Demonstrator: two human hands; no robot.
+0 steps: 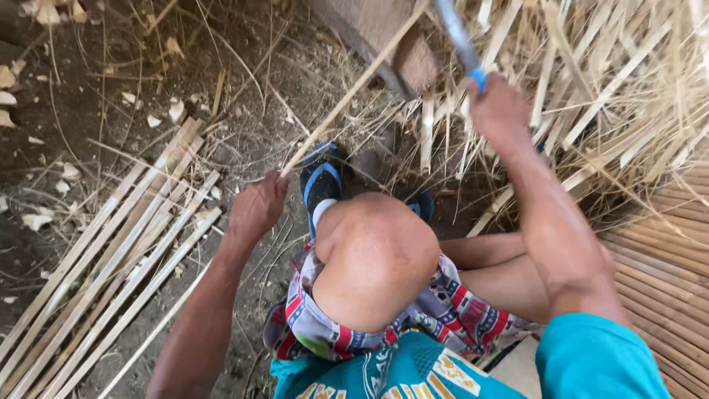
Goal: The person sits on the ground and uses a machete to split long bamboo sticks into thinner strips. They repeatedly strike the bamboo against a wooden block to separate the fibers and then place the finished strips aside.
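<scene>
My left hand [256,207] grips a long thin bamboo strip [354,87] that runs up and to the right from my fist toward the top of the view. My right hand [496,111] is raised and closed around the blue handle of a knife [459,41], whose blade points up and crosses the strip near the top. My bent knee [377,251] sits between both arms. A foot in a blue sandal [322,181] rests on the ground just beyond the knee.
Several split bamboo strips [111,258] lie side by side on the dirt at the left. A loose heap of pale strips and shavings [613,96] fills the upper right. A woven bamboo mat [665,273] lies at the right edge.
</scene>
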